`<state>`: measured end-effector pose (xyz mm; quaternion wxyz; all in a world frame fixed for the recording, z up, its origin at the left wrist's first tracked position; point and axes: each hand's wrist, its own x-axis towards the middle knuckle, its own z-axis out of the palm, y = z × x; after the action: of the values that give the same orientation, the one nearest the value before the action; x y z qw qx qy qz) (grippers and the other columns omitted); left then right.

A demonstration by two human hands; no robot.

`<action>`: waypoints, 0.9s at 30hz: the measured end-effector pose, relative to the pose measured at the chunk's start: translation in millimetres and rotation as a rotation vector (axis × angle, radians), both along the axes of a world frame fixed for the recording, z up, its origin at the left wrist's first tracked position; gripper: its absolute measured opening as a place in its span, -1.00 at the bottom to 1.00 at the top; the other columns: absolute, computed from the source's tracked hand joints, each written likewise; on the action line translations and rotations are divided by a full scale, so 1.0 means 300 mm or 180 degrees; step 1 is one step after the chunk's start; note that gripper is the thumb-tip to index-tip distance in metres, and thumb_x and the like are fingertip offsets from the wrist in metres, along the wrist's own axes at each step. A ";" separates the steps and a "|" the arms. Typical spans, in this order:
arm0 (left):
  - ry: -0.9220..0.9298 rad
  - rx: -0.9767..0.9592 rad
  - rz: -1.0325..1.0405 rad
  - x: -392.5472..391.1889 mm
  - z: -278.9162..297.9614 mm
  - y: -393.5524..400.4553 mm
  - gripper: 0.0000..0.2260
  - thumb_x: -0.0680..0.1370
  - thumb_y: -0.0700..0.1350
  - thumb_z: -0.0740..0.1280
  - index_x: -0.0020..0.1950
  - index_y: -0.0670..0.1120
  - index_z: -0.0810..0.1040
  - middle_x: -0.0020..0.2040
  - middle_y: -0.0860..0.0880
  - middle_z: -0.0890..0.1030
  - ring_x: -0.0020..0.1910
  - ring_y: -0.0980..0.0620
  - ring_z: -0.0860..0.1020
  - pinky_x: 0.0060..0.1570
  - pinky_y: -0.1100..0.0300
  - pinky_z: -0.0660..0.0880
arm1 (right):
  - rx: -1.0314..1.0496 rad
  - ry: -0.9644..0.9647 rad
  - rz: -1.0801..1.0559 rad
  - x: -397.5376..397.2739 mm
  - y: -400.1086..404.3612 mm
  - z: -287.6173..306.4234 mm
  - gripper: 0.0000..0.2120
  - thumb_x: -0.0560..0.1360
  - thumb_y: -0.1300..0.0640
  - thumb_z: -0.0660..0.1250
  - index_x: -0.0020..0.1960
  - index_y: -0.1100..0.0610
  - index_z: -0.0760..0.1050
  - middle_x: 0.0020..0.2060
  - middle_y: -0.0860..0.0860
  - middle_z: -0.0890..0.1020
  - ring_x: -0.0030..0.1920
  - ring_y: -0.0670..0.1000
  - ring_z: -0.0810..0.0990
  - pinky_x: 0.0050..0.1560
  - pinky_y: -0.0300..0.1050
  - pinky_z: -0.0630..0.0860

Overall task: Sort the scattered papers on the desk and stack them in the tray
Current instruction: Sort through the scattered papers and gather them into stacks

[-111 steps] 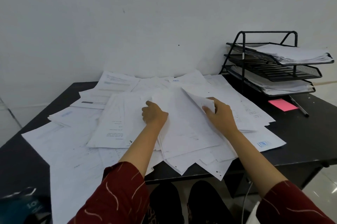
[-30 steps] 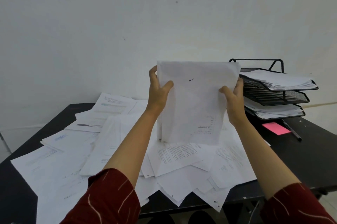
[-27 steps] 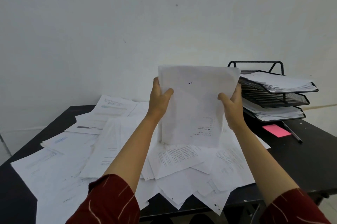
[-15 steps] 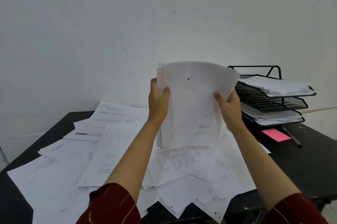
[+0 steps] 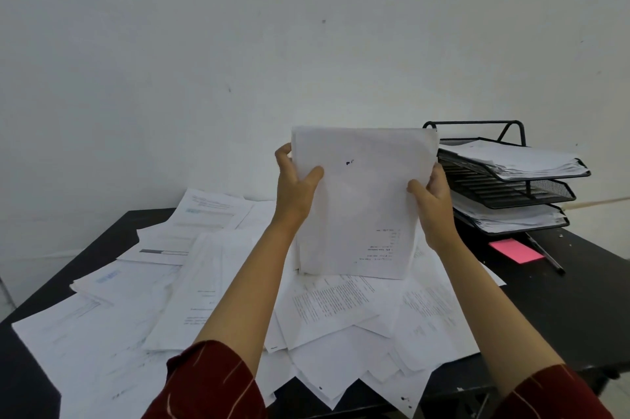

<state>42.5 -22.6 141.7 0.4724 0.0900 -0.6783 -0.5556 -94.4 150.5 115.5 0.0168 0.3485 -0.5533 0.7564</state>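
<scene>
I hold a bundle of white papers [image 5: 361, 203] upright, its bottom edge resting on the paper heap. My left hand [image 5: 295, 190] grips its left edge with the thumb in front. My right hand [image 5: 431, 205] grips the right edge the same way. Scattered white sheets [image 5: 163, 302] cover most of the black desk [image 5: 559, 309]. A black three-tier wire tray [image 5: 521, 193] stands at the back right; its top and bottom tiers hold paper stacks, and the middle tier looks bare.
A pink sticky note [image 5: 516, 250] and a dark pen [image 5: 545, 255] lie on the desk in front of the tray. A white wall rises right behind the desk. Several sheets overhang the desk's near edge.
The bundle was gathered from the heap and lifted upright between both hands. Over the last second it was tapped down, and its bent top has straightened.
</scene>
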 end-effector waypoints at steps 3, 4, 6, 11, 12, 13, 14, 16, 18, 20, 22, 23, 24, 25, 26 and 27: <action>-0.0304 0.0150 -0.0001 0.002 -0.096 -0.023 -0.55 0.51 -0.09 0.38 0.29 0.00 0.22 0.05 0.16 0.48 -0.01 0.18 0.53 -0.18 0.38 0.45 | 0.0179 -0.0004 0.0061 -0.022 0.006 -0.041 -0.61 0.49 0.26 0.29 0.30 0.09 0.42 0.11 -0.01 0.61 0.05 -0.04 0.63 -0.09 -0.19 0.57; -0.0386 0.0183 0.0016 0.004 -0.129 -0.026 -0.55 0.50 -0.06 0.40 0.28 0.00 0.25 0.06 0.15 0.49 0.01 0.16 0.53 -0.16 0.38 0.45 | 0.0302 -0.0027 0.0078 -0.028 0.007 -0.059 -0.59 0.49 0.24 0.32 0.33 0.10 0.41 0.13 0.00 0.61 0.07 0.00 0.62 -0.07 -0.17 0.57; -0.0503 0.0228 0.0029 0.006 -0.183 -0.024 -0.57 0.49 -0.02 0.42 0.25 0.01 0.31 0.09 0.11 0.51 0.04 0.10 0.53 -0.12 0.37 0.45 | 0.0588 -0.0113 0.0139 -0.036 0.005 -0.101 -0.56 0.51 0.21 0.37 0.36 0.10 0.38 0.17 0.02 0.59 0.12 0.02 0.60 0.06 -0.05 0.56; -0.0445 0.0028 0.0114 -0.019 -0.186 0.005 -0.67 0.59 -0.11 0.28 0.33 -0.07 0.34 0.17 0.05 0.50 0.14 0.06 0.51 0.10 0.27 0.43 | 0.0754 -0.0031 -0.0135 -0.019 -0.020 -0.149 -0.57 0.54 0.13 0.35 0.38 0.12 0.37 0.19 0.04 0.58 0.18 0.09 0.57 0.20 0.10 0.53; -0.0425 -0.0005 0.0166 -0.025 -0.174 0.009 -0.69 0.60 -0.11 0.26 0.33 -0.07 0.32 0.17 0.05 0.49 0.13 0.07 0.50 0.08 0.29 0.44 | 0.0697 -0.0001 -0.0200 -0.015 -0.025 -0.145 -0.57 0.54 0.12 0.35 0.38 0.12 0.37 0.19 0.04 0.58 0.18 0.08 0.57 0.20 0.11 0.53; -0.0428 -0.0025 0.0202 -0.030 -0.170 0.011 -0.70 0.61 -0.11 0.24 0.32 -0.08 0.30 0.16 0.05 0.48 0.11 0.07 0.50 0.05 0.31 0.44 | 0.0659 0.0027 -0.0240 -0.009 -0.028 -0.144 -0.57 0.55 0.12 0.34 0.39 0.12 0.36 0.20 0.04 0.57 0.19 0.07 0.56 0.20 0.09 0.53; -0.0461 -0.0029 0.0206 -0.034 -0.174 0.011 -0.71 0.62 -0.12 0.22 0.32 -0.08 0.27 0.16 0.04 0.47 0.10 0.07 0.49 0.02 0.35 0.45 | 0.0650 0.0049 -0.0263 -0.005 -0.031 -0.147 -0.55 0.55 0.12 0.33 0.41 0.11 0.34 0.22 0.03 0.56 0.20 0.06 0.55 0.20 0.06 0.52; -0.0639 -0.0027 0.0150 -0.034 -0.209 0.012 -0.69 0.64 -0.14 0.17 0.36 -0.10 0.20 0.19 0.05 0.42 0.12 0.09 0.45 0.05 0.38 0.42 | 0.0715 0.0033 -0.0249 0.004 -0.036 -0.169 -0.55 0.57 0.13 0.31 0.43 0.10 0.30 0.23 0.01 0.54 0.22 0.04 0.54 0.19 -0.03 0.50; -0.0804 -0.0037 0.0161 -0.034 -0.256 0.013 -0.68 0.65 -0.17 0.13 0.39 -0.11 0.19 0.18 0.08 0.41 0.14 0.11 0.42 0.12 0.33 0.37 | 0.0794 0.0021 -0.0235 0.012 -0.045 -0.194 -0.57 0.59 0.10 0.26 0.43 0.11 0.30 0.22 0.01 0.55 0.20 0.02 0.54 0.16 -0.13 0.50; -0.0770 -0.0061 0.0277 -0.039 -0.282 0.010 -0.71 0.65 -0.18 0.12 0.37 -0.11 0.23 0.14 0.10 0.43 0.11 0.12 0.43 0.10 0.33 0.36 | 0.0752 0.0041 -0.0336 0.014 -0.053 -0.205 -0.58 0.61 0.06 0.23 0.43 0.09 0.31 0.18 -0.03 0.56 0.13 -0.07 0.55 0.06 -0.32 0.49; -0.0768 -0.0082 0.0318 -0.044 -0.285 0.003 -0.72 0.65 -0.18 0.12 0.36 -0.10 0.22 0.14 0.10 0.43 0.12 0.10 0.45 0.09 0.31 0.36 | 0.0686 0.0040 -0.0412 0.020 -0.060 -0.204 -0.60 0.61 0.04 0.21 0.43 0.07 0.31 0.12 -0.11 0.56 0.08 -0.15 0.54 -0.04 -0.44 0.49; -0.0848 -0.0082 0.0271 -0.047 -0.287 0.001 -0.71 0.65 -0.17 0.11 0.37 -0.10 0.21 0.16 0.08 0.43 0.15 0.07 0.46 0.10 0.29 0.35 | 0.0692 0.0017 -0.0407 0.023 -0.062 -0.204 -0.60 0.62 0.05 0.21 0.44 0.08 0.30 0.12 -0.11 0.55 0.09 -0.13 0.54 -0.03 -0.43 0.48; -0.0955 -0.0076 0.0218 -0.049 -0.291 -0.001 -0.70 0.66 -0.17 0.10 0.39 -0.12 0.20 0.19 0.05 0.44 0.20 0.03 0.46 0.12 0.28 0.35 | 0.0722 -0.0004 -0.0395 0.025 -0.064 -0.206 -0.59 0.62 0.07 0.20 0.45 0.09 0.30 0.14 -0.08 0.54 0.11 -0.09 0.53 0.02 -0.39 0.47; -0.1041 -0.0077 0.0193 -0.052 -0.298 -0.001 -0.68 0.66 -0.17 0.10 0.41 -0.14 0.20 0.22 0.00 0.45 0.25 -0.01 0.46 0.14 0.27 0.34 | 0.0759 -0.0007 -0.0397 0.027 -0.063 -0.206 -0.59 0.62 0.09 0.19 0.45 0.10 0.29 0.15 -0.06 0.53 0.12 -0.08 0.52 0.06 -0.35 0.46; -0.1075 -0.0091 0.0204 -0.057 -0.301 0.001 -0.67 0.66 -0.18 0.09 0.43 -0.16 0.20 0.27 -0.04 0.46 0.28 -0.04 0.45 0.16 0.27 0.34 | 0.0787 0.0010 -0.0423 0.027 -0.059 -0.203 -0.61 0.62 0.10 0.20 0.43 0.10 0.30 0.14 -0.07 0.54 0.10 -0.10 0.53 0.04 -0.36 0.46; -0.1065 -0.0103 0.0226 -0.065 -0.297 0.007 -0.66 0.66 -0.18 0.09 0.44 -0.17 0.20 0.30 -0.07 0.46 0.29 -0.05 0.44 0.18 0.26 0.34 | 0.0796 0.0040 -0.0478 0.021 -0.050 -0.194 -0.64 0.62 0.10 0.21 0.40 0.07 0.31 0.09 -0.12 0.55 0.05 -0.14 0.54 -0.02 -0.43 0.46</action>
<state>23.1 -20.3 52.4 0.3736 0.1975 -0.7527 -0.5048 -88.2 135.6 57.4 0.0334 0.3102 -0.6676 0.6760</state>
